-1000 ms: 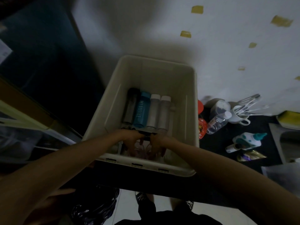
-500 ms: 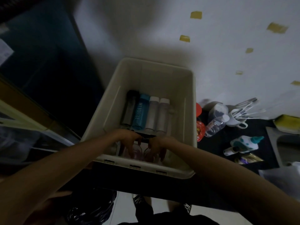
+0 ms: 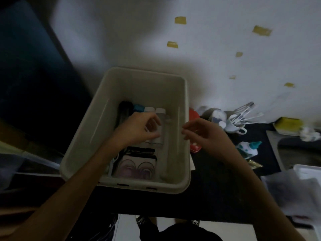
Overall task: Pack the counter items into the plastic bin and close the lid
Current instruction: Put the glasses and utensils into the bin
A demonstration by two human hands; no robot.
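Gleaming smooth rectangular plastic bin [image 3: 97,136]

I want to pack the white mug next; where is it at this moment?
In the head view, the white mug stands on the dark counter, right of the plastic bin, beyond the right hand, with utensils in it.

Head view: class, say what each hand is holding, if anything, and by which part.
Neither hand plainly holds anything. The left hand hovers loosely curled over the bottles in the bin; the right hand hangs above its right rim, fingers relaxed.
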